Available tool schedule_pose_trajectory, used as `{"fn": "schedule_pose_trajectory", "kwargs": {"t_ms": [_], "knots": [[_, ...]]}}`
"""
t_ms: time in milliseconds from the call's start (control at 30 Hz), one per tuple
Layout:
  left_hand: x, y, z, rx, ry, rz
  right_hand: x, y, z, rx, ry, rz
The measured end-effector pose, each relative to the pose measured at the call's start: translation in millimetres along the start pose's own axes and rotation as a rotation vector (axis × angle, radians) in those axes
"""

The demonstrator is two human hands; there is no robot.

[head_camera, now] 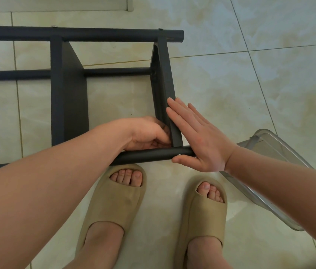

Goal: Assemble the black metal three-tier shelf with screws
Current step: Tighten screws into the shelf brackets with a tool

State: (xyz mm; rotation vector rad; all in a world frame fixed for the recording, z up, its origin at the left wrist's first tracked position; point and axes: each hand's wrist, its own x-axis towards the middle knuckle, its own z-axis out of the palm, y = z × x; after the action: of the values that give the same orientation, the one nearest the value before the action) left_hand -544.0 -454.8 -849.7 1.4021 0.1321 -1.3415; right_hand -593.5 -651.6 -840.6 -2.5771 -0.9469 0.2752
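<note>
The black metal shelf (69,88) lies on its side on the tiled floor, its tubes and panels joined. My left hand (149,133) reaches inside the near right corner, fingers curled against the right-hand panel (164,74) where it meets the near tube (149,155). What those fingers hold is hidden. My right hand (197,136) lies flat with fingers spread against the outside of that panel, its thumb under the tube's end, next to a small screw head (179,154). Two screw heads (54,26) show on the far tube (95,34).
A clear plastic container (265,171) lies tilted on the floor at the right, under my right forearm. My two feet in beige slides (118,200) stand just in front of the near tube. A pale mat edge (56,4) runs along the top.
</note>
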Motion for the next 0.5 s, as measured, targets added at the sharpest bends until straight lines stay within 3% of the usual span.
{"fn": "schedule_pose_trajectory", "kwargs": {"t_ms": [500], "knots": [[2.5, -7.8, -2.2, -0.033, -0.037, 0.068, 0.5, 0.1, -1.1, 0.0, -0.01, 0.004]]}}
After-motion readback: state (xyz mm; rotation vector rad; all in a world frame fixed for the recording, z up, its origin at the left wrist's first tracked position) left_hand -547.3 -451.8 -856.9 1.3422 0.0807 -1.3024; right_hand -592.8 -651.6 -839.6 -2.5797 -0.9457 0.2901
